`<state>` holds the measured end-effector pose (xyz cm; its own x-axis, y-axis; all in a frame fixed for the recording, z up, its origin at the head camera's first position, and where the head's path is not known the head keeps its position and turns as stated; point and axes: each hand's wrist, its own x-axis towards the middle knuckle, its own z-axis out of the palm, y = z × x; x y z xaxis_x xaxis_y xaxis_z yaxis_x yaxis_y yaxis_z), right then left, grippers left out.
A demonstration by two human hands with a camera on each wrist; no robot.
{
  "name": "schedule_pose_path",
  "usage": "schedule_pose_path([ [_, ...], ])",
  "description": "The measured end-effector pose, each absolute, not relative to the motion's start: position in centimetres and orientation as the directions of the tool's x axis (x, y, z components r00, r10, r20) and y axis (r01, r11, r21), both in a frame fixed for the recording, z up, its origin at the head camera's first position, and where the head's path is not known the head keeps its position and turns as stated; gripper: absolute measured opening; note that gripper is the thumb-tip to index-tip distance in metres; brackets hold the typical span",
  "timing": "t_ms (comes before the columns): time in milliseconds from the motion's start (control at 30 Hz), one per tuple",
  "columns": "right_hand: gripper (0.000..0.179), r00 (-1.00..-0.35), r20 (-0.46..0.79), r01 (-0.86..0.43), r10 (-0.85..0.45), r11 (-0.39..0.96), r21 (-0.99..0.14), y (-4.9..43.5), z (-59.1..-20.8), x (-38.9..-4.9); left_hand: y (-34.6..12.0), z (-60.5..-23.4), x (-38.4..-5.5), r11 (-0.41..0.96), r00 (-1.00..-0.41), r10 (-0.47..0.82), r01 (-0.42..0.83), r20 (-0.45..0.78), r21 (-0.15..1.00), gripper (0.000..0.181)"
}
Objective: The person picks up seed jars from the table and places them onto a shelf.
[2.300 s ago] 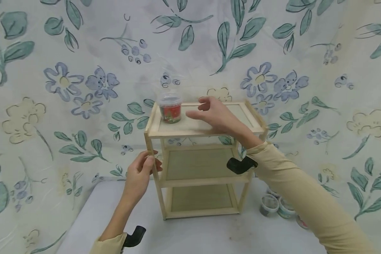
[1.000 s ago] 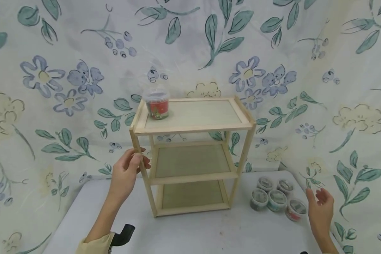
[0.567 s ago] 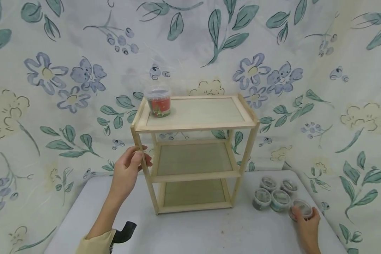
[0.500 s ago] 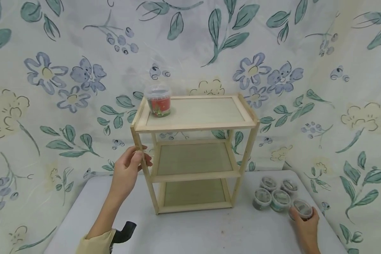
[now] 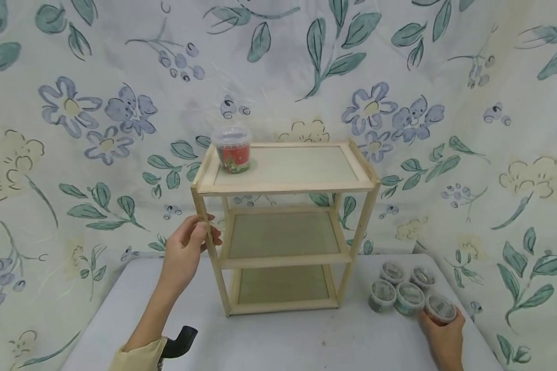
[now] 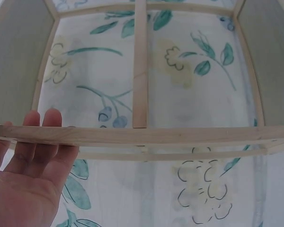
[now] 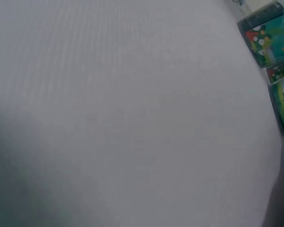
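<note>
A small three-tier wooden shelf (image 5: 283, 260) stands on the white table. My left hand (image 5: 183, 252) holds its left front post between thumb and fingers; in the left wrist view the fingers of that hand (image 6: 31, 189) reach behind the wooden post (image 6: 180, 135). On the top tier, at the left, sits a clear lidded tub with a red label (image 5: 234, 154). At the table's right side my right hand (image 5: 445, 340) grips another lidded plastic tub (image 5: 441, 307), thumb and fingers on its sides. Neither that hand nor its tub shows clearly in the right wrist view.
Several more lidded tubs (image 5: 409, 298) cluster beside the gripped one, right of the shelf. Labelled tubs (image 7: 272, 40) line the right edge of the right wrist view. A floral-patterned cloth (image 5: 278, 67) hangs close behind the white table (image 5: 269, 345).
My right hand has left the top tier, moved down to the right and taken hold of the nearest tub. My left hand has kept its grip on the post.
</note>
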<state>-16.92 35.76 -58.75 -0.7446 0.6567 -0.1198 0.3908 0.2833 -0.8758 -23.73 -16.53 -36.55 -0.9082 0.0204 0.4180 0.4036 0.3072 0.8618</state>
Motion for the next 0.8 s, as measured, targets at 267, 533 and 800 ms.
schedule_pose_path([
  [267,0.093,-0.687,-0.102,0.4,0.719,0.258,-0.88,35.4,-59.4,-17.3,-16.6,-36.6,-23.6,0.323,-0.911,0.018,0.395,0.412,0.86,0.036],
  [533,0.093,-0.675,-0.084,0.402,0.733,0.27,-0.875,36.2,-59.5,-16.9,-16.2,-36.6,-23.8,0.314,-0.915,0.044,0.394,0.401,0.864,0.035],
  [800,0.098,-0.709,-0.116,0.378,0.695,0.236,-0.895,37.0,-59.0,-16.8,-16.7,-36.7,-23.8,0.342,-0.909,0.033,0.402,0.417,0.849,0.035],
])
